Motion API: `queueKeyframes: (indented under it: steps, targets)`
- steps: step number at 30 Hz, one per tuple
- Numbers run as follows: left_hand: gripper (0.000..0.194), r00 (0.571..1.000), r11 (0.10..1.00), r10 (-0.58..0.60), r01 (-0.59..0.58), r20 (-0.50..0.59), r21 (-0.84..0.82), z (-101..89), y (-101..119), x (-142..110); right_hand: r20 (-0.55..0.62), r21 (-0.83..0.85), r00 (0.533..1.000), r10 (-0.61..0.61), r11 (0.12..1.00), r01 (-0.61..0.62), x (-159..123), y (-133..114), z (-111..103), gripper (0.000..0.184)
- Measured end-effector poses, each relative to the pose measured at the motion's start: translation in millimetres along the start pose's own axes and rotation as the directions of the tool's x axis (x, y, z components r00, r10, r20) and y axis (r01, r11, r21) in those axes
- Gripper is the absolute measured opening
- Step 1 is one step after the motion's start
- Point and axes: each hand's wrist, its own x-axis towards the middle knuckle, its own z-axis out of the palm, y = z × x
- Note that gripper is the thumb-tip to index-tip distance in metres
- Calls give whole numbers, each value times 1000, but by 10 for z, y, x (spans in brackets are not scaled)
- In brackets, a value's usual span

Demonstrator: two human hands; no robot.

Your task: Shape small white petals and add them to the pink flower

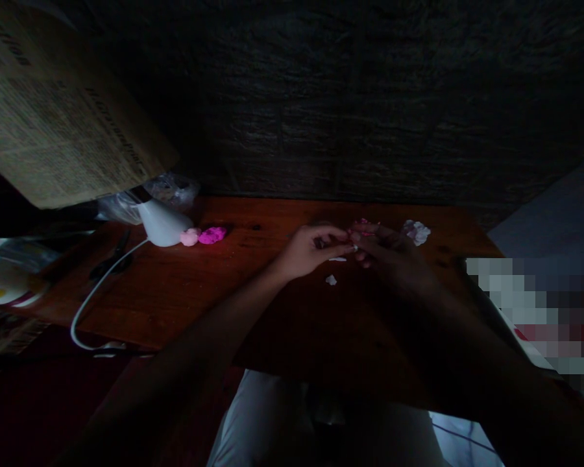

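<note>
My left hand [311, 250] and my right hand [387, 250] meet over the middle of a brown wooden table [185, 292]. Their fingertips pinch together around a small whitish and pink bit [356, 246]; the dim light hides what it is. Small white scraps [331, 279] lie on the wood just below the hands. A crumpled white and pink lump [416, 231] rests to the right of my right hand.
A white lamp base [163, 224] with a white cord [95, 292] stands at the back left, with a pale pink lump [190, 237] and a bright pink lump [212, 235] beside it. Dark scissors [111, 258], clear plastic [172, 189] and newspaper [53, 123] fill the left. A dark wall runs behind.
</note>
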Motion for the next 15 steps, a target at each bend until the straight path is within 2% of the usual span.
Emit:
queueKeyframes:
  steps: [5, 10, 15]
  targets:
    - [24, 994, 993, 113, -113, 9, 43, -32, -77, 13, 77, -30, 997, -7, 1000, 9, -17, 4, 14, 49]
    - [18, 983, 983, 182, -183, 28, 30, 16, -63, 11, 56, -78, 998, -16, 997, 20, -19, 23, 23, 50]
    - [19, 987, 987, 158, -157, -10, 24, 55, -66, 18, 22, 59, 1000, -5, 998, 4, -3, 45, 25, 44]
